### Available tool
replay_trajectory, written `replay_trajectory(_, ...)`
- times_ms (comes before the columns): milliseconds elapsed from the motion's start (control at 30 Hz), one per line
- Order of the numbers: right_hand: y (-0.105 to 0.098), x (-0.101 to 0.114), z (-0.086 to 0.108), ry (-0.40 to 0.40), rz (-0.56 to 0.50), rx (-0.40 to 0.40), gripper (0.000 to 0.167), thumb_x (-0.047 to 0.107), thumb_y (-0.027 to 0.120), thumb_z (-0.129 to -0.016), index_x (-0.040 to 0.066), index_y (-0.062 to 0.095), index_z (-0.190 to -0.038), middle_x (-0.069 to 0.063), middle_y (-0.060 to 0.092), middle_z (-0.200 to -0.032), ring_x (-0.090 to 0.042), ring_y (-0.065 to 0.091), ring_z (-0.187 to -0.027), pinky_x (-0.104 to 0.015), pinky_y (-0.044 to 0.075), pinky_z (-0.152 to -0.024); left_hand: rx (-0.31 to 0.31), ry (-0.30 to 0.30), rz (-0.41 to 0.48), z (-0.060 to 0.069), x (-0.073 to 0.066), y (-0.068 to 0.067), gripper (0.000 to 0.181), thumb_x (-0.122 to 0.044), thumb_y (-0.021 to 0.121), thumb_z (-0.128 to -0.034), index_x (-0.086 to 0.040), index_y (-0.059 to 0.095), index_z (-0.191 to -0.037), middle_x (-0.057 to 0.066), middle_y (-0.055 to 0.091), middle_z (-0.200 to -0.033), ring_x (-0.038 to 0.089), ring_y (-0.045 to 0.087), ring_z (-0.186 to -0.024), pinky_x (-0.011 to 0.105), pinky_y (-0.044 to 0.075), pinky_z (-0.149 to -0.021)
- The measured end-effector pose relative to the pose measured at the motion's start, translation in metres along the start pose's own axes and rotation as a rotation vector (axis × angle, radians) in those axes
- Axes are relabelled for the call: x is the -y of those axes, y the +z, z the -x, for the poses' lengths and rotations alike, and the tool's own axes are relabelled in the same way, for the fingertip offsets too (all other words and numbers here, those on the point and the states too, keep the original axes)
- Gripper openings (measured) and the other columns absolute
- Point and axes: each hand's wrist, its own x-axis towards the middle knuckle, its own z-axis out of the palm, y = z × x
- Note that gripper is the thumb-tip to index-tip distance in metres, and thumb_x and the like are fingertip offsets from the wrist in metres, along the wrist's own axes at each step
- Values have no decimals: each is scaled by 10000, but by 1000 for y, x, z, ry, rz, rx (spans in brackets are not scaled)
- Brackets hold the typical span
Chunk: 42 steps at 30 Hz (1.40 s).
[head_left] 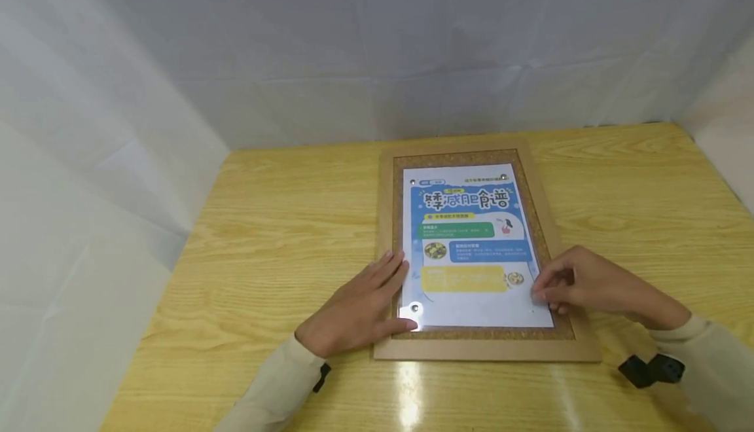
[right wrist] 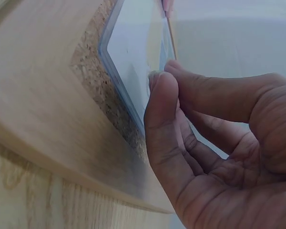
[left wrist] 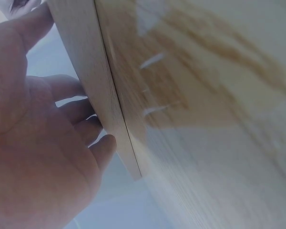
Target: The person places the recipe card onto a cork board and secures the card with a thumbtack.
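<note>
A printed poster (head_left: 471, 301) in a clear sleeve lies on a cork board (head_left: 465, 156) with a light wooden frame (head_left: 483, 351). Round metal thumbtacks sit at its top left, top right and bottom left corners. My left hand (head_left: 359, 307) rests on the board's lower left, fingers fairly straight and thumb over the poster's lower left corner; in the left wrist view its fingers (left wrist: 78, 112) touch the frame. Near the poster's lower right edge, my right hand (head_left: 580, 285) pinches a small thumbtack (right wrist: 154, 77) between thumb and forefinger, mostly hidden by the fingertips.
The board lies on a yellow wood-grain table (head_left: 283, 222). A pale cloth (head_left: 365, 52) hangs behind and along the sides. A black wrist device (head_left: 652, 370) is on the right sleeve.
</note>
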Motion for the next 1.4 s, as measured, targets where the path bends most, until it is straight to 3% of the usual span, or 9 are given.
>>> replay_trajectory(367,4,-1,-5,-12,-98,110,76,-57,670,-917,-55,746,-922,-85,678,-747,-140,640,-645,-283,605,-589,11,-17,12,0,-1,0,934,-621,511,-984,-5,173,-1599,129,51,-1686,246,18,-1553,385,72,-1261)
replay_trajectory(633,9,-1,-8,13,-36,101,47,-35,719,-890,-9,750,-866,-52,681,-715,-163,640,-632,-286,598,-562,15,-22,10,-1,-2,-1,939,-624,514,-980,-7,170,-1600,127,46,-1686,245,16,-1553,382,68,-1261)
replay_trajectory(933,10,1,-9,47,-37,121,66,-60,704,-882,-12,740,-853,-57,675,-707,-178,636,-634,-282,590,-545,8,-10,12,0,-1,-1,927,-615,508,-988,1,177,-1596,136,57,-1684,255,27,-1552,390,73,-1261)
replay_trajectory(1400,12,14,-13,88,106,101,126,-71,733,-825,44,710,-779,-32,627,-676,-173,610,-610,-292,572,-513,5,-11,0,-1,0,2,929,-625,510,-983,-12,184,-1601,122,63,-1689,255,22,-1554,385,79,-1262)
